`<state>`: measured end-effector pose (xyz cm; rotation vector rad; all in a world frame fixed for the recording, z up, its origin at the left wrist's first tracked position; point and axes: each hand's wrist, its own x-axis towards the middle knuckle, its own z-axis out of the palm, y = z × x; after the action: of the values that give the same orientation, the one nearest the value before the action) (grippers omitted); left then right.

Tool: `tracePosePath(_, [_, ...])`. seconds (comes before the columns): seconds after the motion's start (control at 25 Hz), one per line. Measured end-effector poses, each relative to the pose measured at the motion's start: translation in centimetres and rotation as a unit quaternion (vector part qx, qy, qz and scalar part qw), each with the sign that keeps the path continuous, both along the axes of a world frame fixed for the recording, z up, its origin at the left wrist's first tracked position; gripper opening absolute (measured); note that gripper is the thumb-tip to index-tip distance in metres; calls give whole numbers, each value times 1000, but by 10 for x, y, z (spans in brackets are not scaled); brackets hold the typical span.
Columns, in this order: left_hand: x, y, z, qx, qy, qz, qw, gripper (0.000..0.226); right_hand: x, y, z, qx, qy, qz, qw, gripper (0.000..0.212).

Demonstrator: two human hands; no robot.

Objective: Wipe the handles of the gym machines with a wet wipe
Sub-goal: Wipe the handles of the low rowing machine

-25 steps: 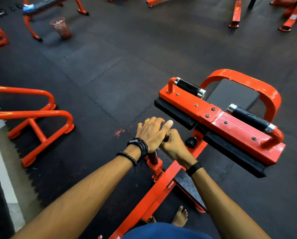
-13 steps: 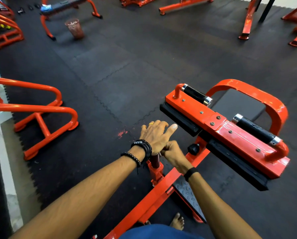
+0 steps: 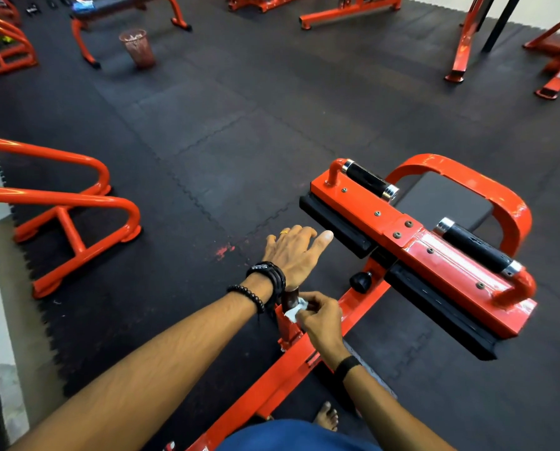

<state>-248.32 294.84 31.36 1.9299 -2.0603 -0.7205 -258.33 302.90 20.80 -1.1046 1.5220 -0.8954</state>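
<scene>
Head view: my right hand point(image 3: 320, 320) pinches a crumpled white wet wipe point(image 3: 294, 312) against the dark, round handle post point(image 3: 290, 297) rising from the glossy orange machine frame point(image 3: 272, 379). My left hand point(image 3: 296, 252) rests atop that post, fingers point(image 3: 324, 237) straight and loosely spread. Two black knurled grips point(image 3: 477, 247) with chrome ends sit beyond, over textured rubber floor mats point(image 3: 239, 131).

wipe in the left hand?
No: the white wipe is pinched in the right hand against the post, while the left hand is spread open above it.
</scene>
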Motion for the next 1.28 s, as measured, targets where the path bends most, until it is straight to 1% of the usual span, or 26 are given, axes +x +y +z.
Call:
tracePosePath(0.16, [0, -1, 0, 2, 16, 3, 1000, 78, 5, 13, 66, -137, -61, -65, 987, 31])
tracePosePath(0.24, [-1, -1, -1, 0, 20, 5, 1000, 78, 9, 18, 68, -190, -36, -84, 978, 31])
tracePosePath(0.28, [-1, -1, -2, -3, 20, 4, 1000, 78, 11, 19, 60, -195, -16, -85, 977, 31])
tracePosePath(0.44, [0, -1, -2, -4, 18, -1, 1000, 78, 14, 17, 21, -153, 74, -47, 984, 33])
tracePosePath(0.52, [-1, 0, -1, -5, 15, -1, 1000, 75, 14, 15, 7, -104, 114, -12, 988, 27])
tracePosePath(0.6, [0, 0, -3, -3, 12, 1, 1000, 72, 15, 10, -3, -52, 161, 40, 985, 17])
tracePosePath(0.64, [0, 0, -3, -1, 11, 4, 1000, 72, 15, 9, -2, -35, 177, 61, 982, 16])
tracePosePath(0.68, [1, 1, -3, 0, 10, 6, 1000, 72, 15, 7, -2, -23, 184, 74, 980, 19])
tracePosePath(0.76, [1, 1, -1, 1, 13, 11, 1000, 75, 15, 3, 4, -14, 179, 83, 980, 32])
tracePosePath(0.84, [1, 3, 0, 0, 23, 17, 1000, 75, 14, 0, 17, -26, 166, 82, 982, 27])
tracePosePath(0.88, [0, 4, 1, -5, 28, 18, 999, 72, 11, -3, 25, -47, 152, 74, 984, 29])
tracePosePath(0.92, [0, 4, 2, -6, 36, 21, 999, 67, 7, -7, 36, -74, 132, 64, 986, 31])
tracePosePath(1.04, [-1, 4, 5, -7, 52, 31, 998, 56, -1, -17, 71, -151, 22, 32, 988, 23])
tracePosePath(1.12, [-1, 6, 7, -13, 73, 47, 996, 49, 1, -21, 70, -181, 2, 44, 983, 24])
tracePosePath(1.2, [1, 5, 8, -13, 110, 72, 991, 49, 3, -25, 40, -153, 30, 80, 985, 27])
tracePosePath(1.24, [3, 6, 7, -10, 143, 89, 986, 54, 2, -27, 23, -126, 69, 107, 984, 29])
tracePosePath(1.28, [6, 8, 8, -5, 186, 104, 977, 64, 0, -31, 8, -96, 97, 138, 981, 32])
